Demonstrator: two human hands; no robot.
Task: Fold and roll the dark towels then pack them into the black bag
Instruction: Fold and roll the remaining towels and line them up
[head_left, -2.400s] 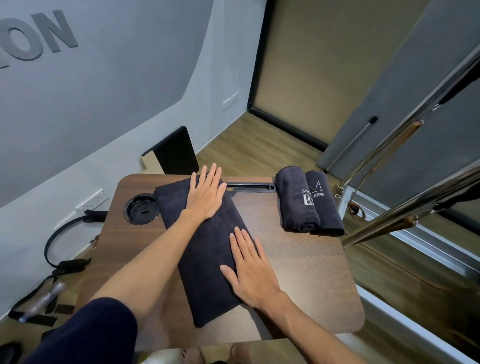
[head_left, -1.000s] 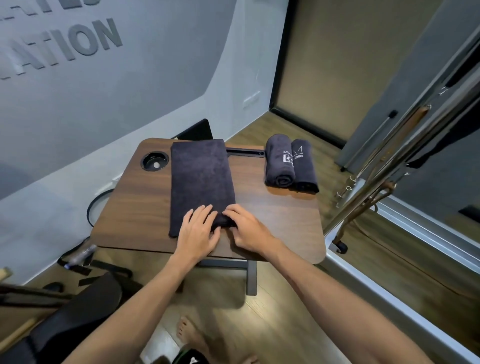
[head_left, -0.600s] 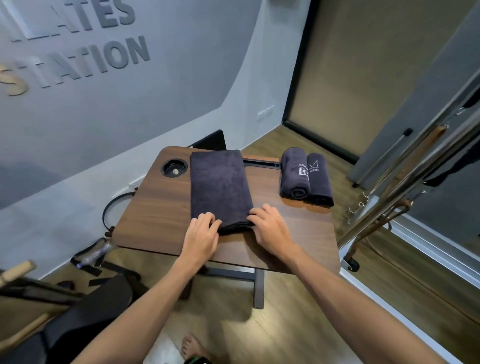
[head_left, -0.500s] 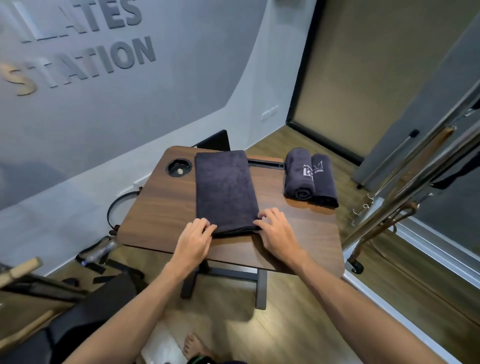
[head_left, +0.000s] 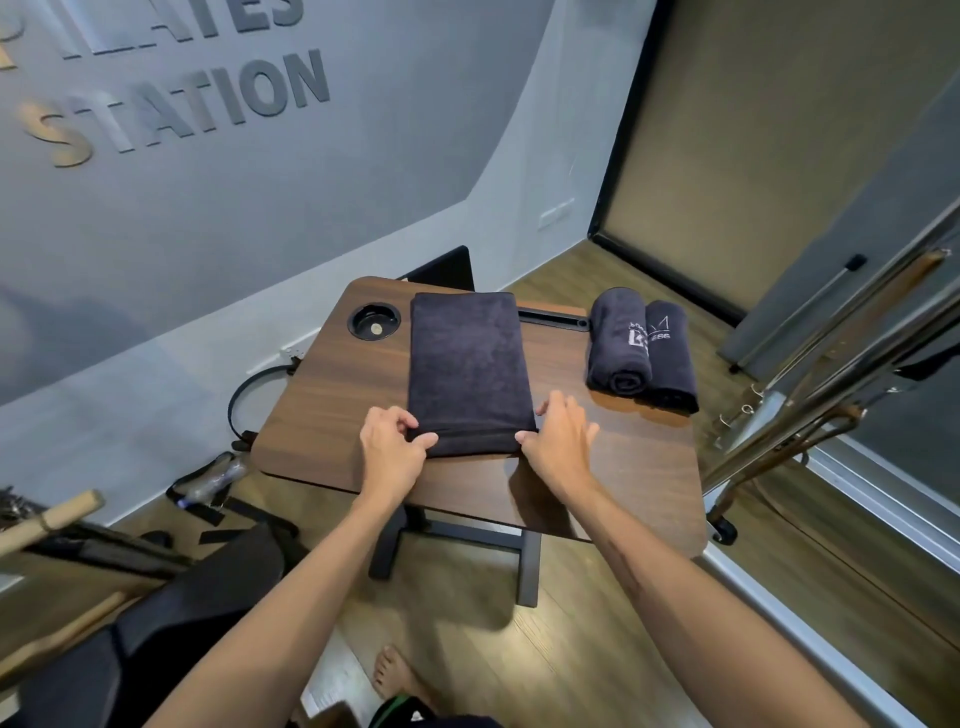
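Observation:
A dark folded towel (head_left: 467, 358) lies lengthwise down the middle of the small wooden table (head_left: 332, 405). Its near end is turned up into a short roll. My left hand (head_left: 392, 449) pinches the left corner of that roll. My right hand (head_left: 561, 441) grips the right corner with thumb and fingers. Two rolled dark towels (head_left: 641, 348) with white logos lie side by side at the table's far right. A black bag-like thing (head_left: 156, 639) sits low at the left on the floor.
A round cup recess (head_left: 374, 322) and a slot (head_left: 553, 319) are set in the table's far edge. Metal bars (head_left: 831, 364) stand at the right. Straps and a cable (head_left: 239, 410) lie on the floor by the wall. My bare foot (head_left: 395, 675) shows below.
Both hands slid from flat on the towel to its near end and began rolling it up. The view pulled back and tilted up.

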